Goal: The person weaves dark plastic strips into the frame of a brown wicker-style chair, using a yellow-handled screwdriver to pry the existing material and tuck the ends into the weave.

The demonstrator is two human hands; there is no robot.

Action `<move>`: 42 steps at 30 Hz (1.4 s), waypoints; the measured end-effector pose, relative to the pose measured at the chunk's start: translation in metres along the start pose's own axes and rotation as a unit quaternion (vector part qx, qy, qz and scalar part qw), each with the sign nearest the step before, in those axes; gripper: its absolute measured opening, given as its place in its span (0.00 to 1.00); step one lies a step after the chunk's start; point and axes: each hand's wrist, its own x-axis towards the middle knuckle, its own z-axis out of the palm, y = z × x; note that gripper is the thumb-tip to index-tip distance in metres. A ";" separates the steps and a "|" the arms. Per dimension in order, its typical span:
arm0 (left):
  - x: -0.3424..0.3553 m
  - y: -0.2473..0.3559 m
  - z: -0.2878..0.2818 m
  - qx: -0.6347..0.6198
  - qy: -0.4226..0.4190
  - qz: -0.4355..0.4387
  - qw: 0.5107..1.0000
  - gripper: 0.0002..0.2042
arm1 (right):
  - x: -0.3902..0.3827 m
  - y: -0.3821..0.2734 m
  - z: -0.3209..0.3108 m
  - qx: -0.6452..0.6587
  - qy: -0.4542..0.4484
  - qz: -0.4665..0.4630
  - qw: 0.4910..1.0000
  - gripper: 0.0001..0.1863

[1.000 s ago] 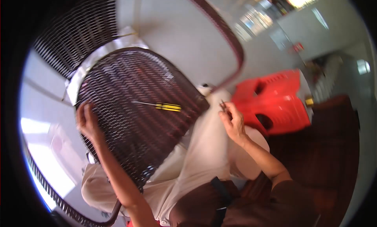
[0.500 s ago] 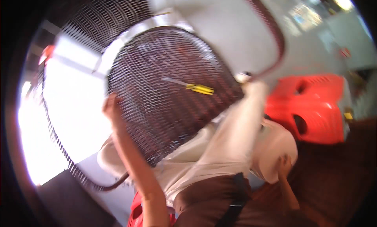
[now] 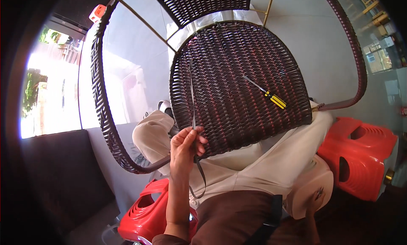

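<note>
My left hand is closed in a pinch on a thin, flat wicker strip. The strip runs up over the left part of a dark brown woven chair seat, and its tail hangs in a curl below my hand. On the right side of the seat lies a screwdriver with a yellow and black handle, its shaft pointing up and left. My right hand is low at the right, over a round beige stool top. Its fingers are bent around something small and dark that I cannot make out.
The chair's woven armrests curve around both sides, and its woven back panel is at the top. A red plastic stool stands at the right, another red stool at the lower left. A dark panel is at the far left.
The chair now appears farther right in the view. My left hand, earlier at the seat's left edge, is near its front edge with the strip. My right hand appears lower.
</note>
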 end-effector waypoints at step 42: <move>-0.061 -0.026 0.057 0.162 -0.174 0.146 0.960 0.35 | -0.021 -0.441 0.087 0.463 -0.514 -0.060 0.719 0.03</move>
